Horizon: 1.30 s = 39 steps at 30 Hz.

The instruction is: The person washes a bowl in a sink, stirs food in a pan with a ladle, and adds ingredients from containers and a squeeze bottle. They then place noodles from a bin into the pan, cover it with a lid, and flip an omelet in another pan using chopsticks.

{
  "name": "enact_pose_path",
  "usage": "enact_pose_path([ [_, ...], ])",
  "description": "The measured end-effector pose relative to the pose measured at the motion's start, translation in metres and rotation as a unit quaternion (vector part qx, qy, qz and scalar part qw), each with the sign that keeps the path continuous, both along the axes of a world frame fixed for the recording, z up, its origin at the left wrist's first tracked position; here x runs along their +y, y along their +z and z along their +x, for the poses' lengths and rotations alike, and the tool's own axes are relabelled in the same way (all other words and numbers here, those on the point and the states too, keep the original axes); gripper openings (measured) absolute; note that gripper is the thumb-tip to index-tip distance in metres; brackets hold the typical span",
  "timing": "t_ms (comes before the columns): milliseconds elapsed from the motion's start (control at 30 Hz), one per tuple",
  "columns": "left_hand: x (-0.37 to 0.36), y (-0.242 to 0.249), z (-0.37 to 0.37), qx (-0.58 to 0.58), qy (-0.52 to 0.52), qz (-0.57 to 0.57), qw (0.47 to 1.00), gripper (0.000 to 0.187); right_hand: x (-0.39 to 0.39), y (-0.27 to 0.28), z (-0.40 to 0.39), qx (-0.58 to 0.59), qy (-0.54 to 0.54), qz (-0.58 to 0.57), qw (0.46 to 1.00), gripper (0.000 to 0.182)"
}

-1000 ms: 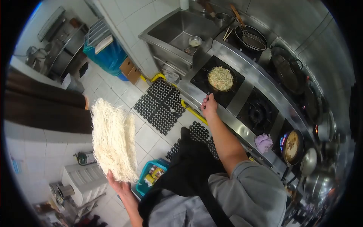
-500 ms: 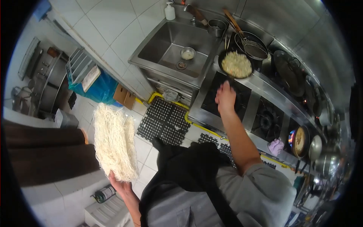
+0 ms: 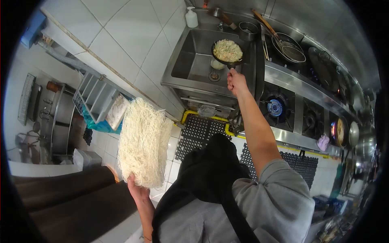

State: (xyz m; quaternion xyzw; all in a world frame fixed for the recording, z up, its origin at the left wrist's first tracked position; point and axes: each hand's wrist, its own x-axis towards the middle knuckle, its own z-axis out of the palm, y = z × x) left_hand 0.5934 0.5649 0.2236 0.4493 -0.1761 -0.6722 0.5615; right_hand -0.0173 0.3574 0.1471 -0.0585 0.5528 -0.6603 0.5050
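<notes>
Right hand (image 3: 236,81) closed around the handle of a small black pan (image 3: 227,52), held out over the steel sink (image 3: 190,67); pan full of pale fried noodles. A small metal bowl (image 3: 217,64) sits in the sink beneath it. Left hand (image 3: 138,190) grips a block of dry white noodles (image 3: 142,141) from below, upright above it.

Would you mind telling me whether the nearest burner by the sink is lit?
Lit: a blue ring of flame shows in the burner, with no pan on it.

The right hand (image 3: 236,81) has carried the frying pan (image 3: 227,52) (noodles inside) from the burner to over the sink (image 3: 194,71).
</notes>
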Motion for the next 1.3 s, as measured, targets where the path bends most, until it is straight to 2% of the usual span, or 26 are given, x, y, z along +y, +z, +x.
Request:
enact_pose_path([
  [133,-0.032,0.011,0.010,-0.009,-0.008,-0.007,1.000,0.081,-0.029,-0.045,0.023,-0.006,-0.006,0.034,0.999,0.038],
  [233,-0.044,0.004,0.018,-0.021,-0.006,0.017,1.000,0.083,-0.037,-0.047,0.031,-0.004,-0.035,0.083,0.996,0.039],
  [333,-0.059,-0.021,0.032,0.015,-0.035,0.028,0.999,0.084,-0.038,-0.025,0.033,0.073,-0.051,0.113,0.990,0.040],
  [400,-0.068,-0.031,0.034,0.021,-0.066,0.046,0.997,0.085,-0.035,0.013,0.024,0.215,-0.061,0.082,0.971,0.042],
  [433,-0.073,-0.033,0.030,0.028,-0.071,0.043,0.996,0.085,-0.039,0.037,0.017,0.299,-0.080,0.078,0.948,0.047],
  [467,-0.075,-0.033,0.025,0.036,-0.076,0.039,0.996,0.084,-0.048,0.046,-0.006,0.456,-0.104,0.101,0.878,0.051],
  [500,-0.079,-0.034,0.020,0.044,-0.081,0.034,0.995,0.083,-0.047,0.089,-0.014,0.536,-0.111,0.110,0.830,0.054],
  [533,-0.084,-0.038,0.018,0.053,-0.089,0.028,0.994,0.083,-0.042,0.137,-0.022,0.591,-0.095,0.107,0.794,0.054],
  [567,-0.086,-0.038,0.013,0.061,-0.093,0.020,0.994,0.083,-0.038,0.192,-0.022,0.673,-0.102,0.122,0.722,0.058],
  [633,-0.087,-0.034,0.004,0.061,-0.080,0.066,0.993,0.085,-0.042,0.265,-0.046,0.729,-0.090,0.089,0.673,0.060],
  [700,-0.096,-0.039,0.001,0.062,-0.114,0.043,0.991,0.088,-0.059,0.299,-0.077,0.616,-0.031,0.088,0.783,0.052],
  [733,-0.097,-0.041,-0.004,0.065,-0.119,0.040,0.990,0.089,-0.061,0.304,-0.078,0.620,-0.037,0.083,0.779,0.052],
  [767,-0.098,-0.041,-0.007,0.068,-0.123,0.039,0.989,0.090,-0.063,0.302,-0.080,0.461,-0.009,0.067,0.885,0.046],
  [800,-0.098,-0.041,-0.010,0.073,-0.123,0.039,0.989,0.090,-0.065,0.297,-0.081,0.284,0.025,0.052,0.957,0.040],
  [833,-0.096,-0.038,-0.014,0.074,-0.120,0.042,0.989,0.091,-0.065,0.284,-0.076,0.286,0.028,0.054,0.956,0.040],
  [900,-0.093,-0.036,-0.017,0.070,-0.113,0.049,0.990,0.092,-0.069,0.244,-0.061,0.111,0.063,0.029,0.991,0.034],
  [1033,-0.090,-0.040,-0.015,0.052,-0.089,0.044,0.994,0.092,-0.086,0.118,-0.032,0.041,0.071,0.036,0.996,0.034],
  [1100,-0.086,-0.044,-0.006,0.036,-0.090,0.033,0.995,0.090,-0.067,0.058,0.000,0.103,0.043,0.092,0.989,0.033],
  [1233,-0.071,-0.033,0.000,0.027,-0.082,0.026,0.996,0.088,-0.007,-0.001,0.036,0.127,0.033,0.107,0.986,0.034],
  [1300,-0.063,-0.022,0.000,0.037,-0.096,0.036,0.994,0.085,0.016,-0.010,0.040,0.118,0.007,0.093,0.989,0.035],
])
